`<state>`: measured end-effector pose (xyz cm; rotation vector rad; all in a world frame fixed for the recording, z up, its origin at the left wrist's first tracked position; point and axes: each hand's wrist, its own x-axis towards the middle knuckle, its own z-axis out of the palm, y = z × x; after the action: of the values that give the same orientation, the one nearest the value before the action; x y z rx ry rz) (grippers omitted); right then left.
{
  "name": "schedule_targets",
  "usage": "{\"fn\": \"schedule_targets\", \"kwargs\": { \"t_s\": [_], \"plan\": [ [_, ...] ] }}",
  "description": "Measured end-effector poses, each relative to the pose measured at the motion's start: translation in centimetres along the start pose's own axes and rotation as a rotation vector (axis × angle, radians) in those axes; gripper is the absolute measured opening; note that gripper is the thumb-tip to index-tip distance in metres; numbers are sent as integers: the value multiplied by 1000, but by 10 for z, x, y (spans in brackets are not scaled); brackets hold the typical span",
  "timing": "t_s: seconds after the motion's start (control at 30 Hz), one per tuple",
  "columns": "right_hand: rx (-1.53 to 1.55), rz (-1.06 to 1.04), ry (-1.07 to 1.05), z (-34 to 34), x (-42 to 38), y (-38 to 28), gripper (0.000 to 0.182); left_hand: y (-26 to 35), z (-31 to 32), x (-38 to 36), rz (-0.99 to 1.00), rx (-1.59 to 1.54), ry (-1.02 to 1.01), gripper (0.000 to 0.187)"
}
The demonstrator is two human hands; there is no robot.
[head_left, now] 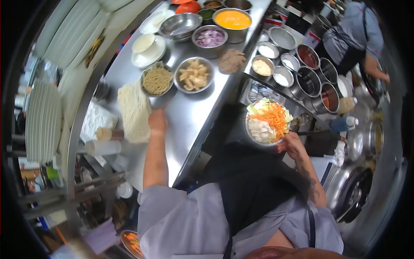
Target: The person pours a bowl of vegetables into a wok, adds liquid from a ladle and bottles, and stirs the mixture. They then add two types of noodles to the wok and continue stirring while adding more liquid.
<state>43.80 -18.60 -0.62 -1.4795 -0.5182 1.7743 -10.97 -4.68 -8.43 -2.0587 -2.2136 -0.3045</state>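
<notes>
My right hand (292, 144) grips the near rim of a metal bowl (250, 133) heaped with shredded carrot, cabbage and white pieces, held over the gap beside the counter. My left hand (157, 121) reaches onto the steel counter (189, 116) and touches the edge of a block of pale noodles (134, 111). Just beyond that hand stands a metal bowl of thin noodles (157, 80). Whether the left fingers are closed on anything is hidden.
More bowls line the counter: pale strips (194, 74), red onion (210, 38), orange sauce (233, 20). Metal condiment pots (308, 82) sit to the right. White plates (43, 121) are stacked left. Another person (355, 36) works at the far right.
</notes>
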Motion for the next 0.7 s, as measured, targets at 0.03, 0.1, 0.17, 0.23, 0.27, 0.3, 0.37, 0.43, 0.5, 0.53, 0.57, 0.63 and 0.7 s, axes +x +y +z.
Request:
{"fn": "schedule_targets", "kwargs": {
  "t_s": [0.03, 0.1, 0.17, 0.23, 0.27, 0.3, 0.37, 0.43, 0.5, 0.53, 0.57, 0.63, 0.7],
  "plan": [
    [20, -1, 29, -8, -7, 6, 18, -12, 17, 6, 5, 51, -62, 12],
    [75, -29, 76, -14, -25, 8, 18, -25, 23, 15, 72, 95, -82, 16],
    [85, -83, 118, -32, -40, 18, 20, -38, 46, 11, 162, 137, -69, 19],
    [241, -186, 82, -49, -65, 22, 20, -14, 36, 2, 223, 124, -75, 19],
    [231, -145, 165, -53, -71, 26, 20, -3, 24, -2, 196, 130, -138, 18],
    [203, -99, 244, -60, -71, 26, 19, 21, 12, 10, 162, 136, -188, 18],
    [235, -80, 278, -76, -83, 33, 18, 106, -27, 12, 290, -102, -207, 18],
    [287, -94, 312, -96, -94, 42, 18, 199, -64, -4, 401, -520, -307, 17],
    [329, -110, 340, -115, -112, 46, 18, 322, -110, -29, 425, -943, -556, 17],
    [362, -147, 342, -125, -124, 47, 18, 371, -117, -38, 556, -949, -596, 13],
    [396, -185, 353, -134, -139, 48, 18, 425, -138, -54, 629, -1093, -691, 10],
    [454, -260, 387, -154, -167, 53, 17, 516, -166, -83, 873, -1088, -742, 11],
    [478, -269, 424, -173, -193, 56, 17, 592, -188, -116, 1127, -1002, -796, 9]
  ]
}}
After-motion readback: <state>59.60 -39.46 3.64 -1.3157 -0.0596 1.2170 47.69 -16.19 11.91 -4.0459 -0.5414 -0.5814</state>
